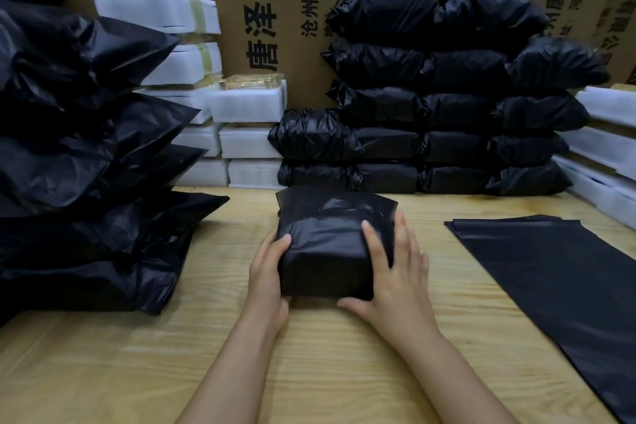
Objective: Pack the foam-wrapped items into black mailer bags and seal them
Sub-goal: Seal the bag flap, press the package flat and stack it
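Loads of stuffed black bags [86,148] pile up far left, with white foam-wrapped items [247,103] stacked just beside them. Mid-table [137,354], the left hand [266,272] grips the filled mailer bag [327,244] by its left edge, thumb on top. The right hand [395,272] lies on its right side, fingers spread and fairly straight. Packed bags [447,96] are stacked behind, and flat empty mailers [550,279] lie far right.

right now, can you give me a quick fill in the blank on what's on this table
1. The package between the left hand and right hand is in a ____ bag.
2. Flat empty bags lie to its ____.
3. It rests on a ____ table.
Missing words: black; right; wooden.
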A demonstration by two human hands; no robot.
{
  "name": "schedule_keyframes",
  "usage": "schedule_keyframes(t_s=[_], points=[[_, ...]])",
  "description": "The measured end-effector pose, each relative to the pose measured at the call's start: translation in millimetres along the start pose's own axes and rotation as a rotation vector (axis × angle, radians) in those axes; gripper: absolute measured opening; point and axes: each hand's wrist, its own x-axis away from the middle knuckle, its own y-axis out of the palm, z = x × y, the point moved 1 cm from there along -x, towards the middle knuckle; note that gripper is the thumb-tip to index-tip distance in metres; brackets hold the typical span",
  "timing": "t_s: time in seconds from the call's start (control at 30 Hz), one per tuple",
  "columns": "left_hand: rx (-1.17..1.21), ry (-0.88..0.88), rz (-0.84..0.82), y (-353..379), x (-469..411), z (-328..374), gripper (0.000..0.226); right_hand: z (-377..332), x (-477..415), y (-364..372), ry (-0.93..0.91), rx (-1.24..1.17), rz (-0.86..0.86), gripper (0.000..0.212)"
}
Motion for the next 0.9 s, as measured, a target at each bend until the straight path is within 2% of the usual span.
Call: schedule_keyframes(t_s=[0.1,0.2,0.27,0.37,0.53,0.6,0.7,0.9], points=[[0.009,0.013,-0.028,0.5,-1.6,0.7,0.053,-20.2,-2.6,2.0,-0.221,0.353,0.129,0.117],[0.005,0.037,-0.064,0.5,-3.3,3.0,0.052,-27.5,-8.9,10.8,-0.311,0.453,0.237,0.1],[0.121,0.03,-0.022,-3.6,-8.4,4.6,0.044,-25.4,-19.0,8.9,-0.289,0.414,0.274,0.1],[0.284,-0.035,0.128,-10.9,-19.8,4.6,0.035,-22.4,-43.4,-0.9,-0.238,0.283,0.349,0.095],[0.024,-0.037,0.147,-2.3,-24.0,-3.7,0.024,-40.4,-104.0,-16.9,-0.254,0.085,0.583,0.066],[-0.039,-0.022,0.153,-1.8,-24.9,-4.2,0.023,-53.0,-135.7,-22.4,-0.282,0.012,0.628,0.066],[-0.047,-0.032,0.162,-4.9,-28.8,-4.6,0.023,-67.4,-184.2,-23.2,-0.296,-0.034,0.633,0.073],[-0.064,-0.078,0.158,-6.2,-34.6,-6.7,0.022,-61.1,-260.3,-14.8,-0.189,-0.008,0.553,0.069]])
